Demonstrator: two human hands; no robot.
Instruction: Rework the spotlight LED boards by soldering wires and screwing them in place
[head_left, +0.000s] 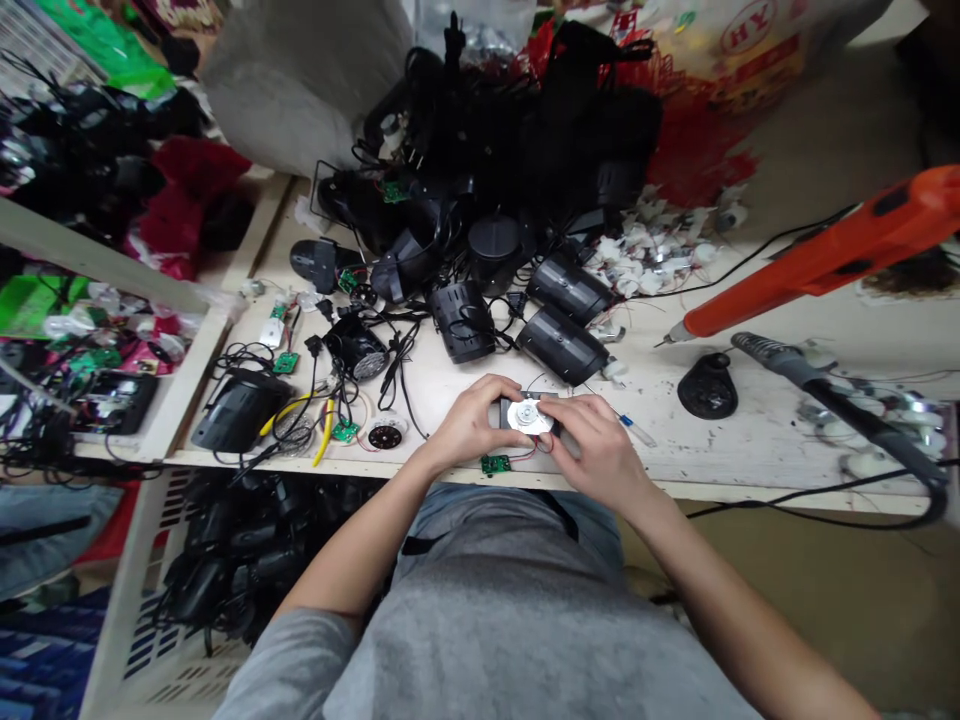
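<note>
Near the table's front edge, my left hand (478,425) grips the left side of a small silvery-white round part with a central hub (526,413), which sits in or on a dark block (551,402). My right hand (600,445) holds the same part from the right, its fingers pressed on the top edge. Thin wires run down from it to a green circuit board (496,464) on the table. Just right of my right hand lies a thin tool with a blue end (625,419). Behind my hands rest black cylindrical housings (564,345).
An orange electric screwdriver (817,255) hangs in from the right, above a black teardrop-shaped piece (707,386). Yellow-handled pliers (324,432), cables and another black housing (241,410) lie left. White motor-like parts (652,245) are piled behind. A crate (180,660) stands below.
</note>
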